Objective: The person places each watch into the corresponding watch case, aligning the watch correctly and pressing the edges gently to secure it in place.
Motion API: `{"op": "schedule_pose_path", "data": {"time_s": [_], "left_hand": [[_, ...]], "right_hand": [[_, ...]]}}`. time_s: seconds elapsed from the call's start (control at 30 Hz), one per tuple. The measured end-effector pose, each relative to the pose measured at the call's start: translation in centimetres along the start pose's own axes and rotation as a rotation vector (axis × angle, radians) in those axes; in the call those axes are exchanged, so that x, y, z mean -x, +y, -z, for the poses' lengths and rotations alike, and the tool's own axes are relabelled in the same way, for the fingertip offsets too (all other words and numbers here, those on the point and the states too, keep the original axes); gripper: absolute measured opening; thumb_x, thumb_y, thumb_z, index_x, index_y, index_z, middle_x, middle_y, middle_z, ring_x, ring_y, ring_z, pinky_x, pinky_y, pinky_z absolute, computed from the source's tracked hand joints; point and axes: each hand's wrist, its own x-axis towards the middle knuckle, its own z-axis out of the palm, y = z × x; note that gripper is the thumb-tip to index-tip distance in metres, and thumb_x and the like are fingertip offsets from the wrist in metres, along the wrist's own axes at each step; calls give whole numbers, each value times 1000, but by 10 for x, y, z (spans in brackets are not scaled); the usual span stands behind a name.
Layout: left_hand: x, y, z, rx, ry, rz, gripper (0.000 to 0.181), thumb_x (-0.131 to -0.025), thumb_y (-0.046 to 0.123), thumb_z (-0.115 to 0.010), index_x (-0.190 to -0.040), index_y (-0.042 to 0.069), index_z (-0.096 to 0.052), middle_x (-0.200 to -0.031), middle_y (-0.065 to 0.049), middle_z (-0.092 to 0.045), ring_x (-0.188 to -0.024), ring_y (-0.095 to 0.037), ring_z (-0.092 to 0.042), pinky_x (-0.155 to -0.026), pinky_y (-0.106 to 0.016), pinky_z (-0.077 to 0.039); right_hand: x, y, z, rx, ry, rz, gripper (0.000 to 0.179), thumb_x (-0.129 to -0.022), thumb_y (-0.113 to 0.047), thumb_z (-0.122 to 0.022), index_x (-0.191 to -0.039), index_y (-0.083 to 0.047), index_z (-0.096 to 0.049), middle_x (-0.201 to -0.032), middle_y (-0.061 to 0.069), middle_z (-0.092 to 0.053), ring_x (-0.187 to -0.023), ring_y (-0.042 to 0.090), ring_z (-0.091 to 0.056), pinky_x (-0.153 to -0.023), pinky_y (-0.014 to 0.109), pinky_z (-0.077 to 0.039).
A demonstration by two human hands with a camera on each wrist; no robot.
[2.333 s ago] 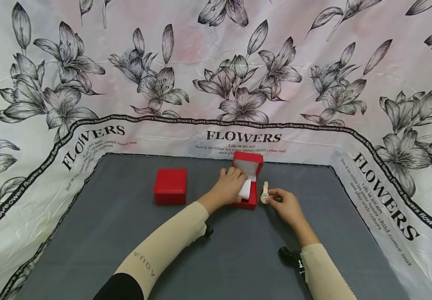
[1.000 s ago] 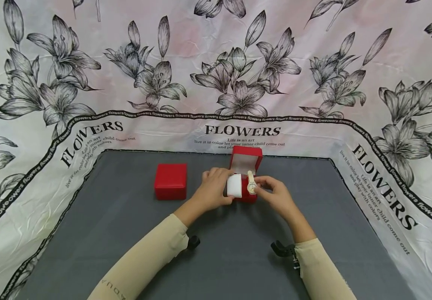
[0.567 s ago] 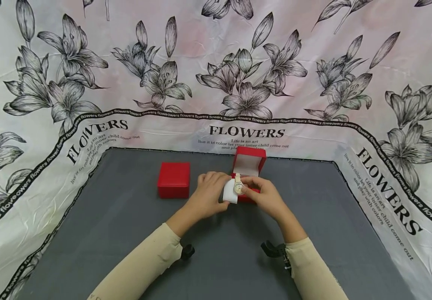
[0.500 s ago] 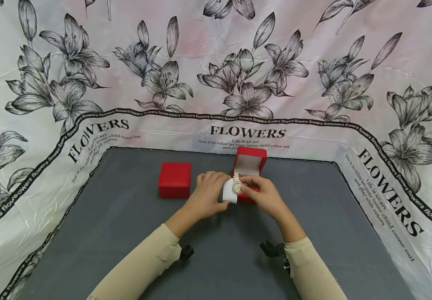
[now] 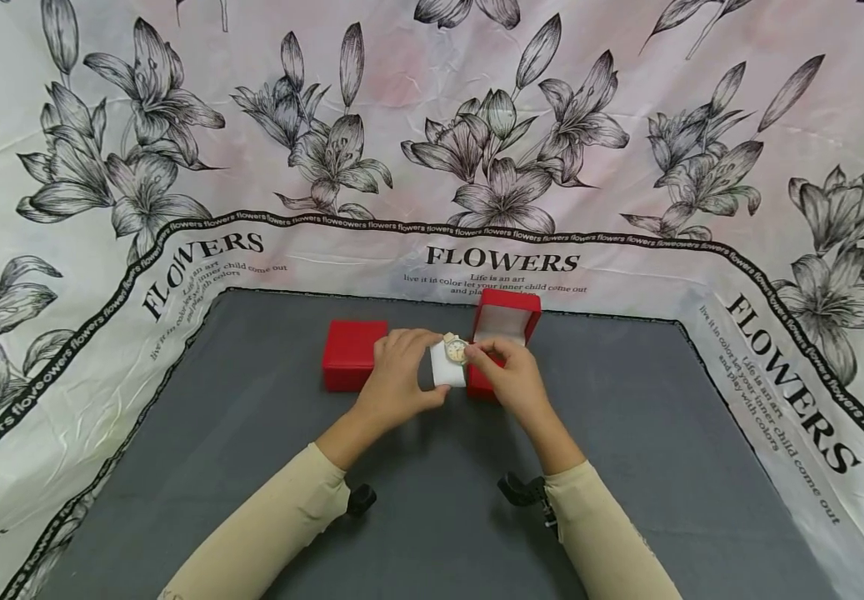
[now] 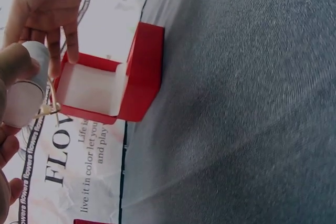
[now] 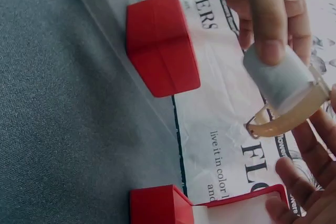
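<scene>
In the head view my left hand [image 5: 397,379] grips a small white watch cushion [image 5: 448,371] between thumb and fingers, left of an open red box [image 5: 510,304]. My right hand [image 5: 510,379] pinches a cream-strapped watch [image 5: 456,350], its round dial lying over the cushion's upper right part. From the right wrist, the cushion [image 7: 278,80] shows as a pale roll with the left thumb pressed on it. The watch strap [image 7: 289,121] curves alongside, its buckle end loose. In the left wrist view, the strap [image 6: 51,109] hangs beside the cushion [image 6: 37,53].
A closed red box [image 5: 352,357] stands left of the open one, partly behind my left hand. Both are on a grey cloth [image 5: 432,500] with a white flower-printed border [image 5: 506,158] at the back. A black wrist-camera mount [image 5: 521,490] sits at the right cuff.
My left hand has drawn the white cushion out of the open box and leftward. My right hand has lifted the watch from the box's right side and brought it left to the cushion.
</scene>
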Motion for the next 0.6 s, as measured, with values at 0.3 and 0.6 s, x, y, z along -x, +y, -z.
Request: {"op": "schedule_pose_path", "data": {"time_s": [0.3,0.6], "left_hand": [[-3,-5,11,52,31,10,67,-75,33,-88,-131,12,-58,-133,-3,-60,-122,-21,-49,-103,-52,-33],[-8,-14,18,12,55,-9,66,-74,35,-88,-128,13,-58,-130,-4,-61,-117,-21,-50,-98,-50,-34]], "right_hand": [[0,6,4,91,-61,239,28,-91,-19,-79,-118,-14,-74,-126,2,-69,-123,22,-55,-107,52,-43],[-4,3,4,169,-115,317,36,-86,-18,-84,-118,-12,-72,-127,5,-67,-123,24,-56,-106,52,-46]]}}
